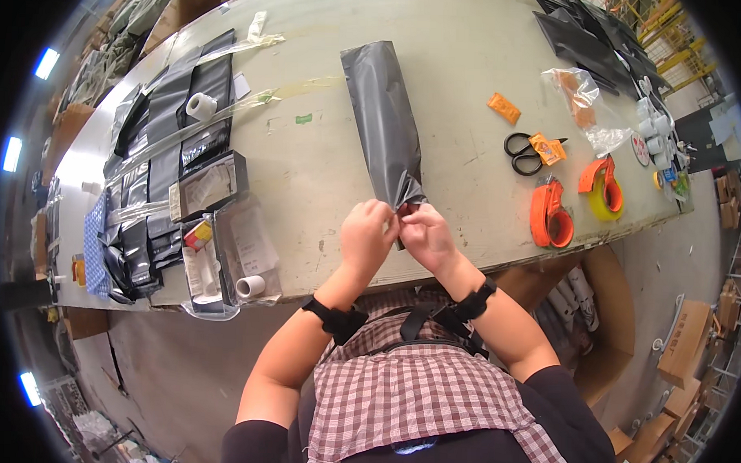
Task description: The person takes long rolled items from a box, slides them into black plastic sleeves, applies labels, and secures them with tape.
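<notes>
A long black plastic bag [383, 118] lies on the table, stretching away from me, its near end bunched and creased. At that near end my left hand [369, 235] pinches the plastic between thumb and fingers. Close beside it, almost touching, my right hand [426, 233] grips the same bunched end with curled fingers. The fingertips partly hide the bag's end. To the right lie black-handled scissors [523, 153] with an orange packet [548, 148] on their blades. Another orange packet [504, 108] rests farther back.
Two orange tape dispensers [551, 215] stand near the right front edge. A clear plastic bag [583, 108] lies beyond them. Stacked black bags [167, 110] cover the left side, near a black box [209, 185] and white rolls [250, 287]. More black bags [585, 51] lie far right.
</notes>
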`<act>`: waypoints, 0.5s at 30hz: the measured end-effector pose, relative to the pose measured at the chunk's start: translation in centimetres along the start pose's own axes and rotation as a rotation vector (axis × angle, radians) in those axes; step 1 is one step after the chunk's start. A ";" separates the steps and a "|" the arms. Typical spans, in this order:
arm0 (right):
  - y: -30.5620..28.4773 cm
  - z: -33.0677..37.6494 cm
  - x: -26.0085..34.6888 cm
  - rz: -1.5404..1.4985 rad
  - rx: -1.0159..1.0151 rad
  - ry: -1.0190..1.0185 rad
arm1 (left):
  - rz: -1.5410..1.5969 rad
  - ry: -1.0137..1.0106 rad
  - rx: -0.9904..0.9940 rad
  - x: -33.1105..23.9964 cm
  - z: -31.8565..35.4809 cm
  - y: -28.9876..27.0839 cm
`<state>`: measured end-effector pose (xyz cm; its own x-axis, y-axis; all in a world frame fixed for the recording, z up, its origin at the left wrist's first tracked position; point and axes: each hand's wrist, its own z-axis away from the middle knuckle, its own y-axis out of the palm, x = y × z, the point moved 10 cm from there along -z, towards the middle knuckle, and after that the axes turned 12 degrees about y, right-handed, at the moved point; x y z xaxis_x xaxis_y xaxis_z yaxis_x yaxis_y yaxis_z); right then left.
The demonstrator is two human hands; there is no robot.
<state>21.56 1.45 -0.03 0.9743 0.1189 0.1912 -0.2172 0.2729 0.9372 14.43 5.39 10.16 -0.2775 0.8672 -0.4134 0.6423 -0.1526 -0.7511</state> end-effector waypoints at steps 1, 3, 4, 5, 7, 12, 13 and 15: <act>-0.8 0.3 -0.2 -0.072 -0.034 -0.014 | 0.066 -0.085 -0.055 1.4 0.8 0.1; 0.8 3.0 -0.2 0.030 -0.106 -0.045 | 0.016 -0.167 -0.083 3.3 3.5 0.8; -1.1 4.7 0.4 0.330 -0.319 -0.032 | -0.023 -0.242 -0.106 4.1 4.3 0.9; -2.9 6.7 1.8 0.628 -0.537 -0.022 | -0.019 -0.244 -0.108 3.8 4.1 1.0; -4.2 7.1 4.9 1.039 -0.636 -0.222 | 0.334 -0.616 0.120 5.4 5.5 4.7; -2.8 2.9 6.0 1.909 -0.704 -0.298 | 0.115 -0.198 -0.096 3.2 0.0 2.7; -2.2 2.5 4.9 2.052 -0.670 -0.303 | 0.115 -0.199 -0.092 3.6 -0.4 3.0; -1.6 2.3 4.2 2.054 -0.661 -0.322 | -0.017 -0.279 -0.010 5.0 -0.5 3.7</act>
<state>26.12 -0.67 -0.04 -0.6201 0.4920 0.6110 -0.5934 0.2153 -0.7756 15.79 9.40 5.55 -0.4738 0.7051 -0.5276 0.6425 -0.1329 -0.7547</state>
